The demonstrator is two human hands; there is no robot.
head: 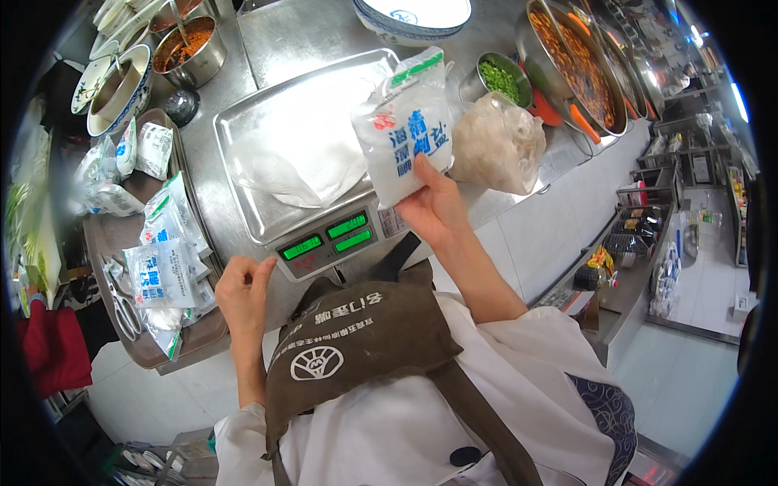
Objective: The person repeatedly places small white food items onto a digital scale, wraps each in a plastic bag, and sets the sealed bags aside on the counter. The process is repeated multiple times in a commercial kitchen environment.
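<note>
My right hand (434, 206) grips a white plastic bag of salt (404, 133) by its lower part, thumb across the printed front. The bag is held up above the right side of a digital scale's steel tray (246, 209). On that tray lies a thin whitish plastic sheet or bag (298, 167), partly lost in glare. Green displays (347, 226) are lit on the scale's front panel. My left hand (243, 288) is loosely curled beside the panel's left corner, and nothing shows in it.
More salt bags (161, 273) and scissors (124, 310) lie on a brown tray (106, 243) at left. Right of the scale are a knotted plastic bag (501, 143), chopped greens (498, 79) and a pan of red sauce (574, 67). Bowls (416, 21) stand behind. A person's red sleeve (55, 352) shows far left.
</note>
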